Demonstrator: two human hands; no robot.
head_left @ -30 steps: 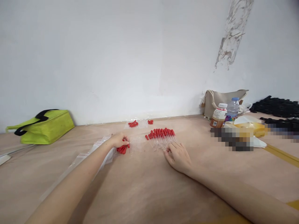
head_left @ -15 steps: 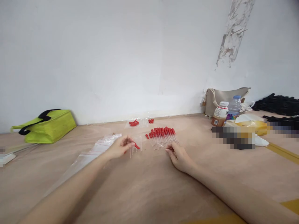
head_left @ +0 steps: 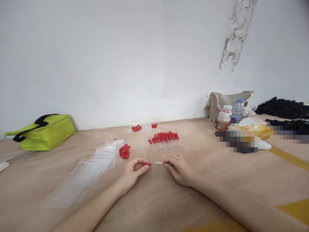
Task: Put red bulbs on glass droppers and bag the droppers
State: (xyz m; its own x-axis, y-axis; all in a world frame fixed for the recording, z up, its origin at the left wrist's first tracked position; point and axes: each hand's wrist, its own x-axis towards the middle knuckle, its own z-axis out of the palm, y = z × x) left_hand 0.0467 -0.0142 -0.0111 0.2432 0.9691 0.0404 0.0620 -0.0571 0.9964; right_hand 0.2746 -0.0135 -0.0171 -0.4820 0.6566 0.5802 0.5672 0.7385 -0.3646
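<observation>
Between thumb and fingers, my left hand (head_left: 135,172) pinches a red rubber bulb (head_left: 146,164), its end pointing right. Opposite it, my right hand (head_left: 180,169) grips a clear glass tube (head_left: 158,162) whose free end points at the bulb; a small gap separates the two. Beyond my left hand lie a pile of loose red bulbs (head_left: 124,151) and a row of bare glass tubes (head_left: 138,149). Several droppers with red bulbs fitted (head_left: 166,140) lie side by side behind my right hand.
Clear zip bags (head_left: 79,180) lie left of my left hand. More red pieces (head_left: 136,128) rest on plastic near the wall. A lime-green bag (head_left: 48,132) stands far left. Bottles (head_left: 224,118), a beige bag (head_left: 214,106) and a black heap (head_left: 285,108) are on the right.
My left hand has come nearer and slightly right with the red bulb, uncovering the loose bulbs. My right hand has drawn back slightly from the droppers, and its glass tube now faces the bulb.
</observation>
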